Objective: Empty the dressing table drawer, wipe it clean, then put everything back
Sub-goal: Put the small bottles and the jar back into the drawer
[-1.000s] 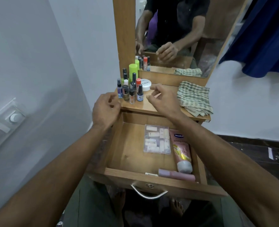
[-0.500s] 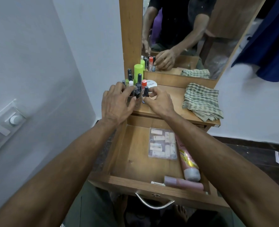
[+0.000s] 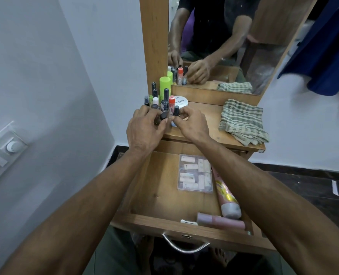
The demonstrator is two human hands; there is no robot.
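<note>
Both hands went from hovering over the drawer edge a second ago to being right in the bottle cluster on the tabletop, middle of the frame. From my seat, my left hand [image 3: 144,128] has its fingers curled round a dark-capped bottle [image 3: 163,115], and my right hand [image 3: 190,124] is pinching another small bottle [image 3: 176,114] just beside it, thumb and forefinger closed on it low down. Can't see how firm either grip is, since the fingers hide most of the glass. Both bottles stand upright, caps up, touching or nearly touching the rest of the cluster [image 3: 160,96] behind them, with the white jar [image 3: 181,100] just behind that. Drawer [image 3: 156,187] sits open below the hands, toward the bottom of the frame, and already has the clear box [image 3: 194,173], a pink tube [image 3: 227,197] and a second tube [image 3: 220,222] along its right side and front. So I'd say we're on the put-back stage, though I can't be sure. What matters next: the bare drawer floor lies straight down-frame from both grips, on the left half, closer to my left hand. Cloth [image 3: 242,122] is off to the right, well apart.
</note>
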